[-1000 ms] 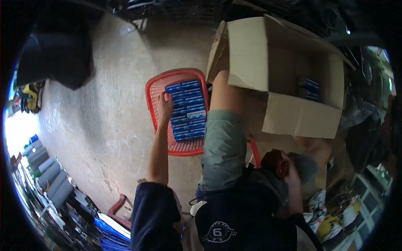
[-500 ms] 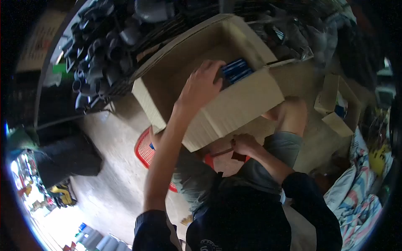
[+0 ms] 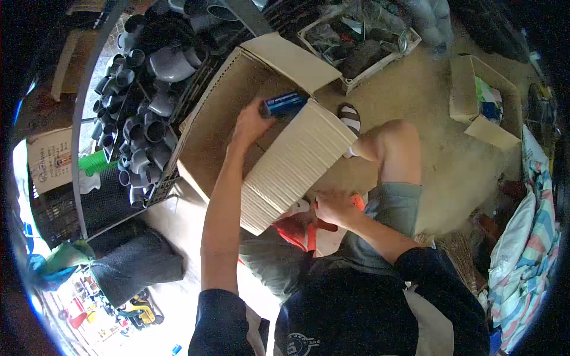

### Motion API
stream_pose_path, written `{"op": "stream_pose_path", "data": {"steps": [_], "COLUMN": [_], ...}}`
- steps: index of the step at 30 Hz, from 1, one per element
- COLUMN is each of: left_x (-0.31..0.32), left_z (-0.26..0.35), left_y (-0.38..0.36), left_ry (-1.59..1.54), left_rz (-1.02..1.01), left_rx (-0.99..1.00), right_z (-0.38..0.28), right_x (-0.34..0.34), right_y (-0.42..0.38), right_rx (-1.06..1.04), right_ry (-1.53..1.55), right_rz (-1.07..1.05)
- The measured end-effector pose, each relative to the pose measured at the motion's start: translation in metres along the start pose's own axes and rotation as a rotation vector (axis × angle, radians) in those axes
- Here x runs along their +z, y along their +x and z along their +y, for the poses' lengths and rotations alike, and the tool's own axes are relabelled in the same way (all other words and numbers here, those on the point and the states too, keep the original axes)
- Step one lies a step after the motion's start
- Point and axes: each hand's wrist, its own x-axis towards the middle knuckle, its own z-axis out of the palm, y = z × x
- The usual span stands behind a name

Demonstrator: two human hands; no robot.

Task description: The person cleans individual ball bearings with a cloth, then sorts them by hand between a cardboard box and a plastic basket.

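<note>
A large open cardboard box (image 3: pixel 297 169) leans at an angle in front of my knees. Inside it, my left hand (image 3: pixel 254 124) has its fingers closed around the near end of a small blue box (image 3: pixel 285 104) with pale lettering. That blue box lies towards the carton's right inner corner. Below the carton, between my legs, my right hand (image 3: pixel 335 207) is curled into a grip. Reddish and orange parts show beside its fingers, but what it holds is mostly hidden. A red plastic item (image 3: pixel 295 231) sits just left of it, partly covered by the carton.
Grey pipe fittings (image 3: pixel 148 130) fill a rack at the left. A shallow tray (image 3: pixel 362 50) of bagged parts stands beyond the carton. At the right are a smaller open cardboard box (image 3: pixel 485 104), a broom (image 3: pixel 460 255) and a striped woven sack (image 3: pixel 528 255).
The view has turned, and the large carton appears shifted left and more steeply angled. My left hand is now at the end of the blue box. My right hand remains closed between my legs.
</note>
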Motion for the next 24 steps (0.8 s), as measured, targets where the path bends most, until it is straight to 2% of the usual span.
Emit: {"op": "stream_pose_path", "data": {"steps": [2, 4, 6, 8, 10, 12, 14, 15, 18, 21, 23, 24], "left_x": [-0.018, -0.035, -0.046, -0.044, -0.015, 0.016, 0.057, 0.07, 0.097, 0.08, 0.079, 0.074], "left_z": [-0.002, -0.006, -0.015, -0.019, -0.024, -0.022, -0.022, -0.017, -0.005, 0.038, 0.047, 0.044], "left_y": [-0.028, -0.086, -0.149, -0.216, -0.279, -0.337, -0.378, -0.393, -0.427, -0.439, -0.439, -0.44], "left_ry": [0.046, 0.09, -0.289, -0.979, -1.743, -1.964, -2.244, -2.507, -2.775, -2.154, -1.816, -1.825], "left_rz": [0.208, 0.461, 0.492, 0.487, 0.56, 0.733, 0.756, 0.661, 0.413, 0.673, 0.809, 0.833], "left_rx": [0.122, 0.29, 0.137, 0.172, 0.259, 0.248, 0.29, 0.26, 0.272, -0.05, -0.203, -0.196], "right_z": [0.004, 0.004, 0.003, 0.007, 0.006, -0.009, -0.026, -0.033, -0.099, -0.159, -0.192, -0.202], "right_x": [0.007, 0.007, 0.003, -0.012, -0.033, -0.056, -0.063, -0.068, -0.081, -0.07, -0.048, -0.039], "right_y": [0.004, 0.006, 0.005, 0.005, -0.002, -0.036, -0.067, -0.081, -0.121, -0.134, -0.143, -0.147], "right_rx": [-0.002, 0.002, 0.013, -0.005, -0.029, 0.141, -0.034, -0.114, -0.336, -0.735, -0.743, -0.752], "right_ry": [0.045, 0.076, 0.09, 0.223, 0.325, 0.94, 1.303, 1.481, 1.39, 0.759, 0.729, 0.716], "right_rz": [-0.025, -0.03, -0.015, -0.18, -0.368, -0.458, -0.316, -0.247, -0.042, 0.089, 0.086, 0.083]}}
